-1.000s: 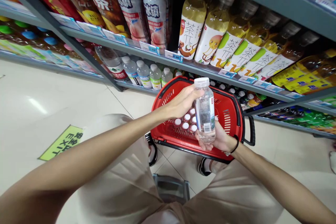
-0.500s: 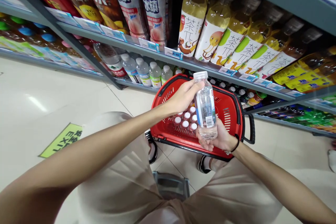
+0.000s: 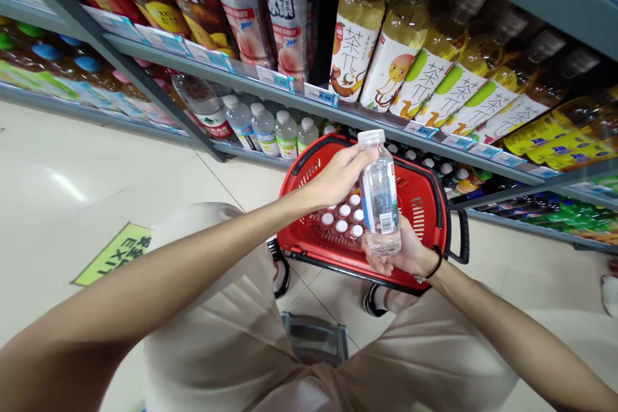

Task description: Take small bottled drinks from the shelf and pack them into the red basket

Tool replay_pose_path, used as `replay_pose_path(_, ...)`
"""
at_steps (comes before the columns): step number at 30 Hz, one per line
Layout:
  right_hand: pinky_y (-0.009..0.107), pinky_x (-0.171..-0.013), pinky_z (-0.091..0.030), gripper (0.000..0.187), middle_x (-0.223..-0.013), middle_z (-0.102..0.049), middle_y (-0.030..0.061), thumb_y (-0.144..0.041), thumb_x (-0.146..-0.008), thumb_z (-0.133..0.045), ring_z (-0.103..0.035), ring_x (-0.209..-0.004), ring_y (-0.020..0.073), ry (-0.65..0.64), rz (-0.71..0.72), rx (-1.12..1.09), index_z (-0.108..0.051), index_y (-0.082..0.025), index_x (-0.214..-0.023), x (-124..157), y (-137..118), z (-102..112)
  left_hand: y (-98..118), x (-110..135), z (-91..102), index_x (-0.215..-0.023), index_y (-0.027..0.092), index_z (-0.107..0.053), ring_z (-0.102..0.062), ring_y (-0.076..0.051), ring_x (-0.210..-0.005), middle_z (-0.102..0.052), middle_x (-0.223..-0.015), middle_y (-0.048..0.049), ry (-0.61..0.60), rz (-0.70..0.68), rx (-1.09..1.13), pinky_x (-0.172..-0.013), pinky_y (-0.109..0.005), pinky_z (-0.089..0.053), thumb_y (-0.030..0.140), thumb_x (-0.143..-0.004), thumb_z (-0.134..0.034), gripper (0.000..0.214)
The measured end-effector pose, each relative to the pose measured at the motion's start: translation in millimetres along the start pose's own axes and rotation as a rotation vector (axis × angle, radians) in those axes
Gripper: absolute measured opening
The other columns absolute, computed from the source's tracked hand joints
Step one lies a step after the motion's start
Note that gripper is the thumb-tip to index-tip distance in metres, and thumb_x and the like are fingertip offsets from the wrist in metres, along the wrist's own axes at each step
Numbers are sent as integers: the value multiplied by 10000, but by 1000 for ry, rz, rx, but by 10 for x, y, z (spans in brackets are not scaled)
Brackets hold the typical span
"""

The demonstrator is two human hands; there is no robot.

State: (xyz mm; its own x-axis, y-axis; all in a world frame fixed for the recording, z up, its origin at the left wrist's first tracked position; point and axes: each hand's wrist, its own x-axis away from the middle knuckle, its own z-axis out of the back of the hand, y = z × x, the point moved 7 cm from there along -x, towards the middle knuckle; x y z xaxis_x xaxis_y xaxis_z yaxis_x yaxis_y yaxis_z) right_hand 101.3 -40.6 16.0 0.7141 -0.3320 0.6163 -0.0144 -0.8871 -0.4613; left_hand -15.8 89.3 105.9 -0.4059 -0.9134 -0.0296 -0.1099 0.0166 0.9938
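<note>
A clear plastic drink bottle [image 3: 381, 196] with a white cap stands nearly upright between my hands, its barcode side toward me. My left hand [image 3: 338, 174] grips it near the neck, fingers closed around the upper part. With a dark band at the wrist, my right hand [image 3: 403, 251] holds the bottle's lower end from below and the right side. Beneath them sits a red shopping basket [image 3: 420, 187] with a black rim. Several white-capped bottles [image 3: 342, 226] stand inside it, partly hidden by my left hand and the held bottle.
Shelves [image 3: 309, 93] of drinks run across the top, with tea bottles [image 3: 355, 45] on the middle level and small bottles [image 3: 284, 135] below. The basket's black handle [image 3: 461, 235] sticks out right. A grey stool [image 3: 313, 338] is between my legs. A green exit sign [image 3: 113, 254] marks the floor.
Both hands keep the same hold on the bottle, which has hardly moved. The view has shifted very slightly.
</note>
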Motion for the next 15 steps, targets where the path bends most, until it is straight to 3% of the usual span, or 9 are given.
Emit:
replay_pose_path(8, 240, -391, -397, 933, -532, -597, 111, -830, -930, -162, -566, -438, 183, -54, 113, -27, -695, -84, -758, 7, -82, -73, 1, 5, 39, -939, 144, -670, -624, -184, -844, -680, -868, -60, 37, -7, -33, -801, -291, -516, 609, -954, -537, 485)
replay_pose_path(15, 265, -415, -418, 819, -576, -633, 115, -809, -918, -322, -571, -446, 192, -43, 263, -79, -693, -90, -792, 89, -249, -136, -68, -66, 117, -942, 149, -652, -592, -160, -686, -670, -828, -68, 93, 75, 64, -608, -261, -482, 644, -959, -502, 518)
